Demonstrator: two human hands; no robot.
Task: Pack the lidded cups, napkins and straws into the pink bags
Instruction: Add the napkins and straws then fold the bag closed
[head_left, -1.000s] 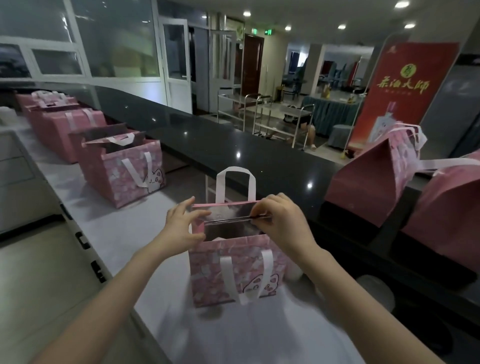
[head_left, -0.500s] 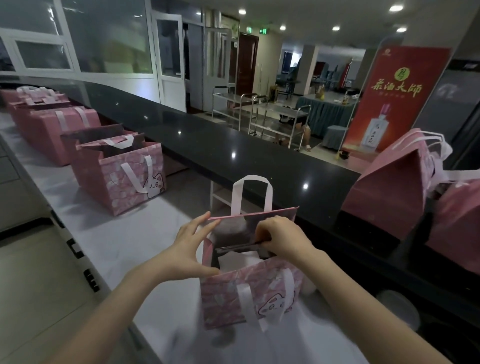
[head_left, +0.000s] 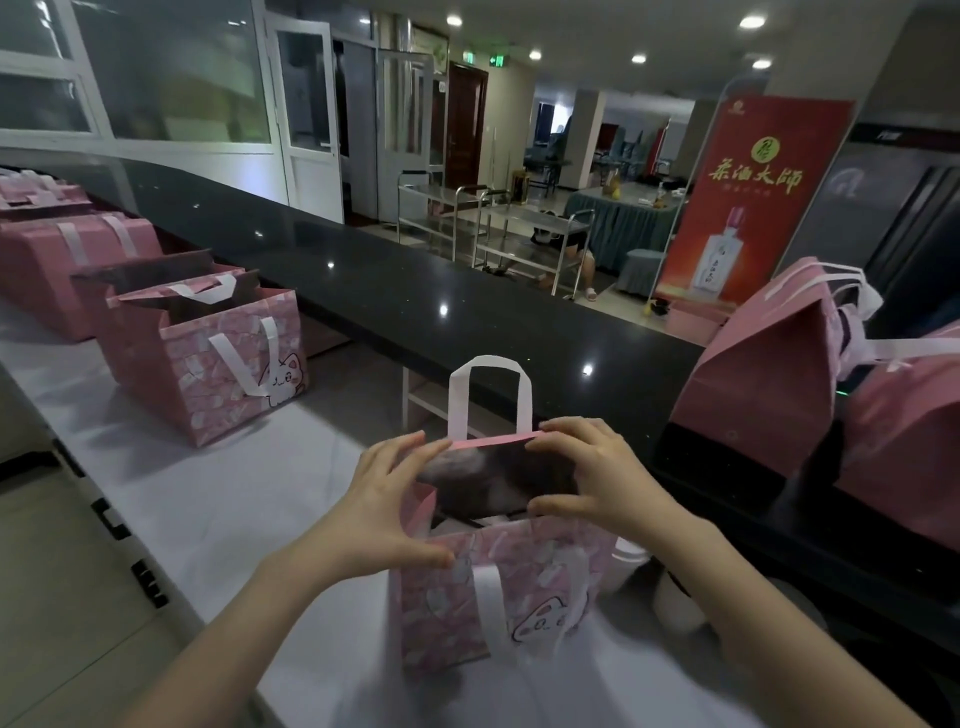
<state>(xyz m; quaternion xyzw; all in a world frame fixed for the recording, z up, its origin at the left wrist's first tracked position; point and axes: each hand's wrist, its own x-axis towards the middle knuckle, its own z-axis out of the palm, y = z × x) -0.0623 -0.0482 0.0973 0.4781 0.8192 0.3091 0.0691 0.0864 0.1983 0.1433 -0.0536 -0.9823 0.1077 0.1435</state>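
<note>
Bag stood on the white counter before you; your left hand and right hand each pinched its rim, spreading the mouth; contents were unclear; closing it probably came next.

Both hands raised, forearms extended; left hand and right hand fingers spread, pinching.

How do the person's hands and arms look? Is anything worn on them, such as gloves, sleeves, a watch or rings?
Both hands are bare: the left hand and the right hand have no gloves. No ring, watch or bracelet shows on either. The forearms are uncovered as far as the picture's edge, so no sleeve is visible. The fingernails look short and unpainted.
</note>
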